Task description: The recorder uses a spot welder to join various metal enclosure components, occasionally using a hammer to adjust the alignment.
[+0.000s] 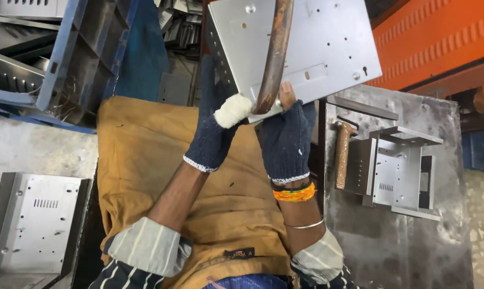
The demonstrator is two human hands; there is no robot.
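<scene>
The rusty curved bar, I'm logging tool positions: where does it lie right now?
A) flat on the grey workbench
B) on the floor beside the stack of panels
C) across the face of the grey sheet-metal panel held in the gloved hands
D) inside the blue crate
C: the rusty curved bar lies across the grey sheet-metal panel, which the left hand and right hand grip at its lower edge.

A flat grey sheet-metal panel (317,48), punched with small round holes and one long slot and folded up along its left edge into a perforated flange, is held tilted above the lap. A rusty brown curved metal bar (274,56) lies across its face, running from the panel's top edge down to its lower edge, where it touches the panel
</scene>
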